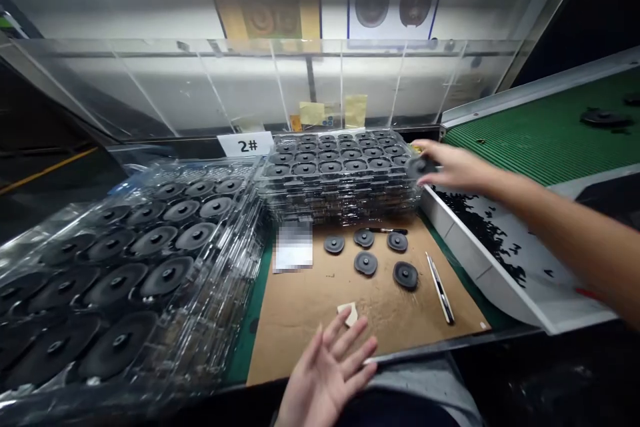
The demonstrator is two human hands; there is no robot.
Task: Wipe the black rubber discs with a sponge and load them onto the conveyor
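My left hand (327, 373) is palm up with its fingers spread, holding nothing, at the front edge of the brown board (300, 340). Just beyond its fingertips lies a small cream-coloured piece (348, 313). My right hand (447, 164) reaches to the right end of the stacked clear trays (340, 190). Between its thumb and fingers is a dark disc-shaped part (421, 167), somewhat blurred. Several similar dark oval discs with a raised centre, such as the nearest disc (405, 275), lie on the board. Rows of them fill the top tray.
A larger stack of clear trays (220, 293) with dark discs stands at left. At right are a white bin (470, 247) of small black pieces and a green ribbed conveyor (545, 127). A white pen-like tool (440, 288) and a 2# sign (246, 145) are also there.
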